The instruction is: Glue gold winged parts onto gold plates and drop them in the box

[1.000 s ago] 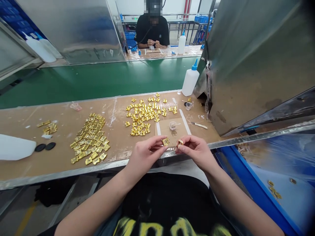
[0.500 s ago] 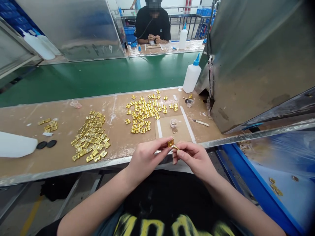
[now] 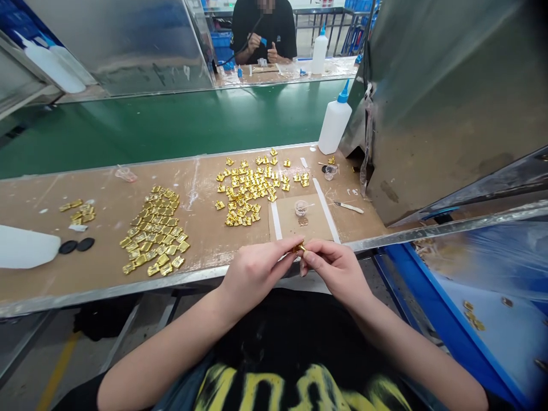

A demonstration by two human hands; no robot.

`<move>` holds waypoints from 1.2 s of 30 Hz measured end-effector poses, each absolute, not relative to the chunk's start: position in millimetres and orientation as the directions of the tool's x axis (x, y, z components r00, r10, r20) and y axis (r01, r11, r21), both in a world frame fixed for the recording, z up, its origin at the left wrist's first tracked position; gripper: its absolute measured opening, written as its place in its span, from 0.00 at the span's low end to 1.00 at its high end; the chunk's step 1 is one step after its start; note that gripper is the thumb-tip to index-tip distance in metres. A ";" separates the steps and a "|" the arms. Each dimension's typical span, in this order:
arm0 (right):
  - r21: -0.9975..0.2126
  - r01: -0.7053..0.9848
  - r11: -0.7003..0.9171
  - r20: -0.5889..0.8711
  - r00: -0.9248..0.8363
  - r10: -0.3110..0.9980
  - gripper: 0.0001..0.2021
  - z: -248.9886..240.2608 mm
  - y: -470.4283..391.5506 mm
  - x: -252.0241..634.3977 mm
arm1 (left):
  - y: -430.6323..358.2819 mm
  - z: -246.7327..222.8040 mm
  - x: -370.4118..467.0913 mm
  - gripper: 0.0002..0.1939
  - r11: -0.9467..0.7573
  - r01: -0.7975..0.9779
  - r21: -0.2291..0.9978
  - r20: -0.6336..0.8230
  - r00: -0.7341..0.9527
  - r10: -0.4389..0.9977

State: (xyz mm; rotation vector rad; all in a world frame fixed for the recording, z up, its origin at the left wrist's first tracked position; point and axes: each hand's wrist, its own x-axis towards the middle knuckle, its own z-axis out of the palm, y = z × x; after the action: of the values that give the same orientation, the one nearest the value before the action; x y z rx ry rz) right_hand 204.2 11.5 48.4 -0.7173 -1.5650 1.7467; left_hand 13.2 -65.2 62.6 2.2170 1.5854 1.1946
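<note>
My left hand (image 3: 253, 269) pinches a small shiny gold metal piece (image 3: 295, 248) between thumb and fingers, just over the table's front edge. Against it, my right hand (image 3: 334, 267) grips a second small gold piece (image 3: 302, 247) in its fingertips. The two pieces touch or nearly touch; fingers partly hide both. Beyond my hands lies a cardboard square (image 3: 317, 222) with a small clear cup (image 3: 301, 208) on it. A heap of gold pieces with raised parts (image 3: 252, 191) spreads behind and left of my hands. Farther left, flat gold pieces (image 3: 156, 228) lie in a packed group.
A white squeeze bottle (image 3: 334, 128) with a blue tip stands at the back right, near a craft knife (image 3: 349, 208). A metal panel (image 3: 449, 103) rises on the right, above a blue bin (image 3: 454, 325). A co-worker (image 3: 264, 34) sits across the green belt (image 3: 171, 123).
My right hand has brought its gold piece up against the one in my left hand, which is now turned more edge-on. Across the belt, the co-worker's hands have moved up and apart.
</note>
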 end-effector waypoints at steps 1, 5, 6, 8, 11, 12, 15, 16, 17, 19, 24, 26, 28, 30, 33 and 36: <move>-0.991 -0.124 -0.054 0.034 -0.617 0.786 0.15 47.8 11.7 203.9 | -65.6 63.1 13.9 0.16 -0.422 0.726 0.543 0.503 0.121 0.856; -0.987 -0.148 -0.060 0.042 -0.601 0.798 0.13 45.1 11.5 203.7 | -67.2 66.0 18.9 0.17 -0.373 0.727 0.577 0.463 0.085 0.882; -0.988 -0.148 -0.053 0.046 -0.596 0.802 0.12 44.6 11.3 203.8 | -67.7 66.8 20.5 0.17 -0.344 0.715 0.609 0.438 0.059 0.897; -0.989 -0.142 -0.032 0.058 -0.586 0.808 0.12 44.0 10.7 204.1 | -68.9 68.4 23.6 0.17 -0.284 0.678 0.678 0.379 0.010 0.925; -0.992 -0.124 0.013 0.083 -0.577 0.813 0.14 44.2 9.8 204.1 | -70.7 70.8 26.8 0.17 -0.251 0.640 0.726 0.336 -0.011 0.942; -0.992 -0.118 0.033 0.096 -0.574 0.813 0.14 44.5 9.5 204.0 | -71.2 71.6 27.3 0.18 -0.260 0.639 0.724 0.344 -0.008 0.939; -0.989 -0.107 0.103 0.145 -0.563 0.814 0.13 44.9 8.6 203.9 | -72.3 73.5 27.3 0.17 -0.288 0.657 0.697 0.379 0.004 0.925; -0.987 -0.107 0.122 0.161 -0.561 0.812 0.12 44.8 8.3 203.8 | -72.6 74.0 27.2 0.17 -0.292 0.663 0.690 0.384 0.006 0.923; -0.984 -0.107 0.139 0.175 -0.560 0.809 0.11 44.6 8.1 203.7 | -72.9 74.7 27.1 0.16 -0.292 0.667 0.686 0.385 0.008 0.923; -0.981 -0.102 0.163 0.193 -0.560 0.806 0.11 43.9 7.9 203.6 | -73.8 75.9 27.4 0.16 -0.299 0.675 0.674 0.391 0.017 0.920; -0.978 -0.093 0.189 0.208 -0.561 0.802 0.14 42.8 8.2 202.7 | -75.7 77.1 29.6 0.18 -0.347 0.701 0.623 0.435 0.059 0.899; -0.978 -0.098 0.182 0.205 -0.556 0.805 0.15 42.8 9.0 201.7 | -75.1 75.8 29.3 0.18 -0.353 0.698 0.623 0.440 0.060 0.896; -0.982 -0.102 0.161 0.190 -0.555 0.810 0.15 42.8 10.1 200.6 | -73.6 74.0 27.7 0.18 -0.348 0.692 0.633 0.440 0.048 0.897; -0.985 -0.107 0.137 0.174 -0.567 0.805 0.15 43.0 11.5 199.9 | -71.9 72.5 25.4 0.17 -0.337 0.668 0.663 0.434 0.023 0.901; -0.989 -0.119 0.092 0.147 -0.623 0.769 0.16 43.4 13.2 200.0 | -70.4 72.3 21.9 0.16 -0.320 0.614 0.721 0.414 -0.012 0.910; -0.988 -0.139 0.072 0.146 -0.648 0.747 0.16 43.8 14.3 200.9 | -70.9 73.7 20.4 0.17 -0.315 0.600 0.736 0.413 -0.029 0.910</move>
State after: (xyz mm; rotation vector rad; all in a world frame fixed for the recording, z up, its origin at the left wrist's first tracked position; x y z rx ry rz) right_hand 200.9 14.3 43.8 -0.6117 -1.6726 1.6585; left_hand 20.4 -70.9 73.7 1.9146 1.5866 1.2743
